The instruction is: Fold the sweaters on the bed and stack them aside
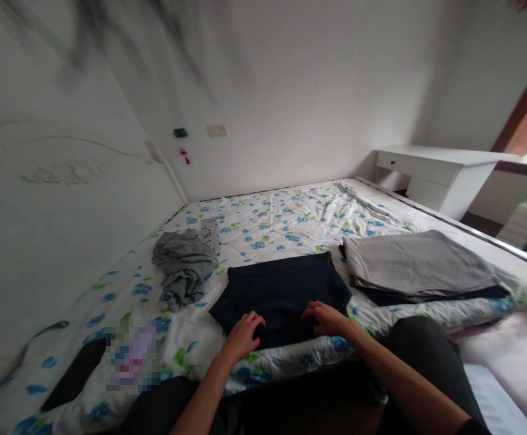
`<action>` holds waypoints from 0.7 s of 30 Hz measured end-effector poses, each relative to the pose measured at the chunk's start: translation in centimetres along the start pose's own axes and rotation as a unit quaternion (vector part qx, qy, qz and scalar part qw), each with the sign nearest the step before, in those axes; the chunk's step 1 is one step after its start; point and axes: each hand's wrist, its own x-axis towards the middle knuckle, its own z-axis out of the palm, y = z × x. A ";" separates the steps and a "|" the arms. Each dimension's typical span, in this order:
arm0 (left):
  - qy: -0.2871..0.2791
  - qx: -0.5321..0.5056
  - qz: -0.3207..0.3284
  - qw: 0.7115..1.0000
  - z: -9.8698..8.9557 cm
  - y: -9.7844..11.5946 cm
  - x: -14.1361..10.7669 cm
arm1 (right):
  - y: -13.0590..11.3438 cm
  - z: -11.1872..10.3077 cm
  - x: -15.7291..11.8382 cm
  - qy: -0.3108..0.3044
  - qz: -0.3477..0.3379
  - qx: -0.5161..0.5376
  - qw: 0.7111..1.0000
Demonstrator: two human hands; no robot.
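A dark navy garment (281,287), folded to a broad shape with pointed sides, lies flat on the bed in front of me. My left hand (244,333) rests at its near left part, fingers curved and thumb apart. On the near right part of the same garment is my right hand (327,318), also with curved fingers and a gap to the thumb. Neither hand visibly grips the cloth. To the left sits a crumpled grey garment (185,263). A grey ribbed garment (417,263) lies folded on darker cloth at the right.
A white sheet with blue flowers (263,223) covers the bed. At the near left lie a black flat object (75,373) and a blurred-out purple item (135,353). My knees flank the bed's near edge. A white desk (426,169) stands beyond the far right edge.
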 end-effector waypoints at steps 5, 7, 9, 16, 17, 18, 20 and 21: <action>0.008 -0.034 -0.016 0.999 -0.5 0.2 0.8 | -0.1 0.2 0.2 -0.006 0.019 -0.026 0.999; 0.012 -0.074 -0.015 0.997 -1.0 0.4 1.0 | 0.3 -0.1 0.2 0.005 0.022 -0.019 1.000; 0.011 -0.100 -0.015 0.995 -1.5 0.5 0.9 | 0.8 -0.7 0.0 -0.002 0.016 0.006 1.000; -0.078 -0.141 -0.003 0.987 -1.1 0.2 0.0 | 2.4 -2.7 -1.4 -0.068 0.036 0.060 0.995; -0.093 -0.158 -0.006 0.983 -1.2 -0.1 0.1 | 2.4 -2.6 -1.5 -0.078 0.039 0.058 0.995; -0.102 -0.179 -0.013 0.978 -1.5 -0.5 0.2 | 2.5 -2.5 -1.6 -0.081 0.039 0.061 0.994; -0.087 -0.223 -0.041 0.970 -2.6 -1.6 0.4 | 2.7 -2.7 -1.7 -0.073 0.038 0.081 0.993; -0.057 -0.240 -0.064 0.967 -3.3 -2.4 0.6 | 3.0 -3.0 -1.8 -0.066 0.039 0.093 0.993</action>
